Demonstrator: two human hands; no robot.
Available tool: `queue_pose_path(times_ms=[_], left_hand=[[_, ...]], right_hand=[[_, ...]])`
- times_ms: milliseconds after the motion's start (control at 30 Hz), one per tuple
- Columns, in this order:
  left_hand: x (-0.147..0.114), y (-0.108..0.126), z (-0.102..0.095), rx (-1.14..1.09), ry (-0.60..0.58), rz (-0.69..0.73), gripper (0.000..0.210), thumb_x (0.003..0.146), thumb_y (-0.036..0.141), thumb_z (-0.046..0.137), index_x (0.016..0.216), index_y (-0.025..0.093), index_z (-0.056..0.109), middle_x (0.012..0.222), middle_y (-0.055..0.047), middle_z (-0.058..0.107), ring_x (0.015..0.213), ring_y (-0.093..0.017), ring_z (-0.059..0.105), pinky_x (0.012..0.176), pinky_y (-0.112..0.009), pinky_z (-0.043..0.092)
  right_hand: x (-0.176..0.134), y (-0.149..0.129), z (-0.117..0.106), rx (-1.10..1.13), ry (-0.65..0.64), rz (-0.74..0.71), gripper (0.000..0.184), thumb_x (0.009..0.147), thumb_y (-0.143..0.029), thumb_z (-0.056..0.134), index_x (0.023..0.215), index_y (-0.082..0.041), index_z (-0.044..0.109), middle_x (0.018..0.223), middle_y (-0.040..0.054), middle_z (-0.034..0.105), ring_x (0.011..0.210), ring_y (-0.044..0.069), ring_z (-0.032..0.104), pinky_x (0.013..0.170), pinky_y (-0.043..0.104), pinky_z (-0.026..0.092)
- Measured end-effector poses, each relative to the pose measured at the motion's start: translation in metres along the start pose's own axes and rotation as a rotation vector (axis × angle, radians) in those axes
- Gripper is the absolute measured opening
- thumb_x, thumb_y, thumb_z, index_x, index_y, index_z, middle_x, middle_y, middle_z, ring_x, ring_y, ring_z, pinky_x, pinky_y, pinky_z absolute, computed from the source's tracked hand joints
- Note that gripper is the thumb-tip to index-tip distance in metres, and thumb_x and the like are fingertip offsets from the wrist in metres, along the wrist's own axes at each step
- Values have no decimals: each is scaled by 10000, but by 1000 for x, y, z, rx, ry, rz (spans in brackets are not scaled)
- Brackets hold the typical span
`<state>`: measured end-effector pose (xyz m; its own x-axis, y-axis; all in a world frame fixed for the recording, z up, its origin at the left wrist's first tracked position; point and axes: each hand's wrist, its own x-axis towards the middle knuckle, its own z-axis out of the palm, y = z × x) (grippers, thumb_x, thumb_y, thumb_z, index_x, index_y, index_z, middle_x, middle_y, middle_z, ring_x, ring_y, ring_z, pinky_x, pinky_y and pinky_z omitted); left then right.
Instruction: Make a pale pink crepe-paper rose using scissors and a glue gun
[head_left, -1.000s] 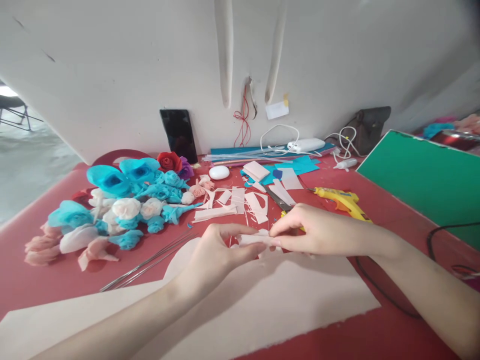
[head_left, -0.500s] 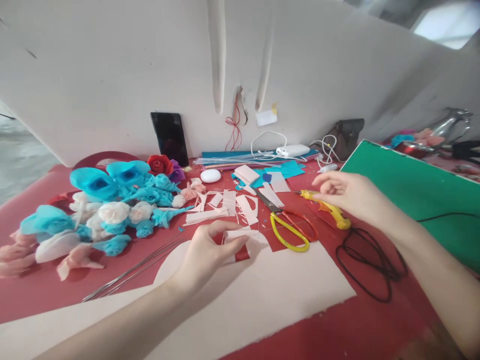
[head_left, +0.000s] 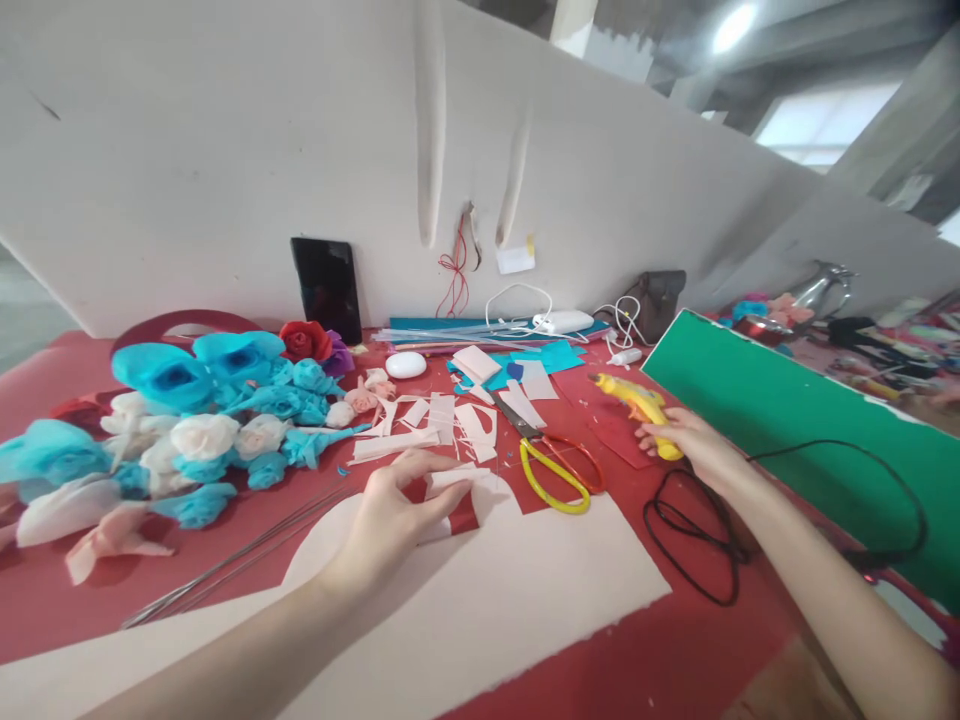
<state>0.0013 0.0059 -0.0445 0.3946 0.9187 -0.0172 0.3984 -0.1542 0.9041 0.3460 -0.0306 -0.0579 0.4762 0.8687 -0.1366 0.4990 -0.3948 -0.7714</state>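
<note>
Yellow glue gun [head_left: 628,390] gripped by handle in right hand [head_left: 684,440], nozzle pointed away. Pale paper piece [head_left: 451,479] seemingly pinched between thumb and fingers of left hand [head_left: 394,512], contact partly hidden. Scissors [head_left: 534,434] laid between hands; paper flowers [head_left: 202,436] heaped left of left hand.

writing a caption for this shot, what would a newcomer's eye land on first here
Probably the heap of blue, white and pink flowers on the left of the red table, then the green board slanting across the right. Between them, the right hand grips a yellow glue gun, and the left hand holds a pale paper piece above the large pale sheet.
</note>
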Motion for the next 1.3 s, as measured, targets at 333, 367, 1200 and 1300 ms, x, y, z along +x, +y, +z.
queue_pose_path(times_ms=[333,367,1200,1300], left_hand=[[3,-2,2,-20,15,-21,189,738,295,570,825,171,682,863,-41,650,762,-191,592,674,-281,446],[4,-3,3,-29,22,-25,173,728,285,580,813,173,681,846,-36,652,756,-186,592,668,-275,444],[7,-26,9,-92,45,74,90,720,220,625,795,183,659,828,15,642,784,-112,583,660,-187,436],[7,-26,9,-95,59,76,88,718,226,625,788,187,660,823,18,644,774,-106,584,646,-176,440]], right_hand=[[-93,-66,47,56,164,-182,436,593,-410,721,910,-207,501,657,-34,497,562,108,486,474,195,409],[-99,-71,57,49,208,-194,423,589,-418,709,899,-205,514,674,-27,525,567,112,504,482,197,428],[-100,-56,93,-358,241,-307,252,632,-417,619,748,-201,563,563,-28,578,464,117,538,386,167,397],[-100,-56,93,-370,249,-305,274,637,-445,609,760,-204,564,624,-17,619,492,130,555,413,187,423]])
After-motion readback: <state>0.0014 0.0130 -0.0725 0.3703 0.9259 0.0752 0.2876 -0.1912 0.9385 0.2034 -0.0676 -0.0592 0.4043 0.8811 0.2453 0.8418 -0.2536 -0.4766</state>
